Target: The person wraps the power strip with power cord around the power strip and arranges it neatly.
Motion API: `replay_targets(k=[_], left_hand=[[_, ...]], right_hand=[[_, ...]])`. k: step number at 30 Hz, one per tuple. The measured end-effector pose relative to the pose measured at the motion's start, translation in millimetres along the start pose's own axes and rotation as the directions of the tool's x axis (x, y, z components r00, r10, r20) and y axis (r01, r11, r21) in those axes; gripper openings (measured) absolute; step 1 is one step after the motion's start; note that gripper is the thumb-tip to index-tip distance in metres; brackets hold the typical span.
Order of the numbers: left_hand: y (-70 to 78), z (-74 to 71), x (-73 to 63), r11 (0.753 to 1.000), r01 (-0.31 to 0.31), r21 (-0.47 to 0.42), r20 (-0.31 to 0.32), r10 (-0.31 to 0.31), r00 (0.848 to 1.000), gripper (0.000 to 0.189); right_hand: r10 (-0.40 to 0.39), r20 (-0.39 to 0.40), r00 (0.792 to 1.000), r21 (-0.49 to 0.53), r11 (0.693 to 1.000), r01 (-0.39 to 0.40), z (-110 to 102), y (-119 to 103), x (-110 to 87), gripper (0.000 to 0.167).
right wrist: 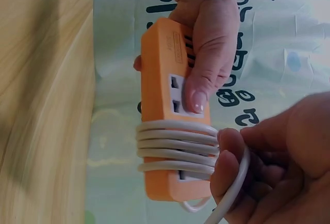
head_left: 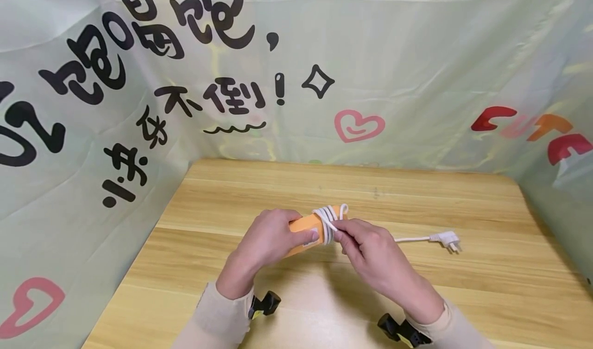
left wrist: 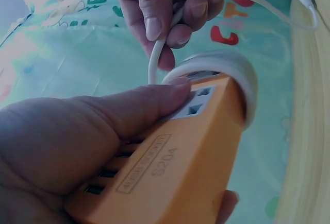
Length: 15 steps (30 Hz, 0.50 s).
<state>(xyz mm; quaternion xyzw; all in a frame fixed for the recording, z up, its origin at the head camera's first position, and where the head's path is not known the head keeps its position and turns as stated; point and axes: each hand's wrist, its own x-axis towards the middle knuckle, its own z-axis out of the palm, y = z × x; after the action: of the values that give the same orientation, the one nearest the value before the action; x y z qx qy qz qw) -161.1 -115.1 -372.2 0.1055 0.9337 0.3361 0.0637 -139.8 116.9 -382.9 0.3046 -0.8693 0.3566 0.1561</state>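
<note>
My left hand (head_left: 273,238) grips an orange power strip (head_left: 303,229) above the table, its thumb across the face by the white sockets (right wrist: 176,94). White cord (right wrist: 175,147) is wound several times around the strip's far end, and a small loop sticks out at its tip. My right hand (head_left: 377,251) pinches the cord close beside the windings, between thumb and fingers. In the left wrist view the pinched cord (left wrist: 154,62) runs down to the strip. The cord's free end leads right to a white plug (head_left: 448,240) with its prongs showing, lying on the table.
The wooden table (head_left: 208,199) spreads beneath both hands. Pale printed cloth (head_left: 417,55) with lettering and hearts hangs behind it and along the left and right sides. Black wrist camera mounts (head_left: 266,305) sit on both wrists.
</note>
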Motion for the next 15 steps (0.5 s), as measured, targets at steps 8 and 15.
replay_targets(k=[8, 15], left_hand=[[2.1, 0.4, 1.2, 1.000, 0.011, -0.013, -0.081, -0.012, 0.997, 0.030], [0.9, -0.9, 1.4, 0.996, -0.022, -0.082, -0.141, 0.010, 0.990, 0.029]], right_hand=[[0.093, 0.025, 0.995, 0.063, 0.994, -0.094, 4.7, -1.6, -0.2, 0.013], [0.027, 0.005, 1.000, 0.073, 0.997, -0.028, 9.2, -1.5, -1.2, 0.012]])
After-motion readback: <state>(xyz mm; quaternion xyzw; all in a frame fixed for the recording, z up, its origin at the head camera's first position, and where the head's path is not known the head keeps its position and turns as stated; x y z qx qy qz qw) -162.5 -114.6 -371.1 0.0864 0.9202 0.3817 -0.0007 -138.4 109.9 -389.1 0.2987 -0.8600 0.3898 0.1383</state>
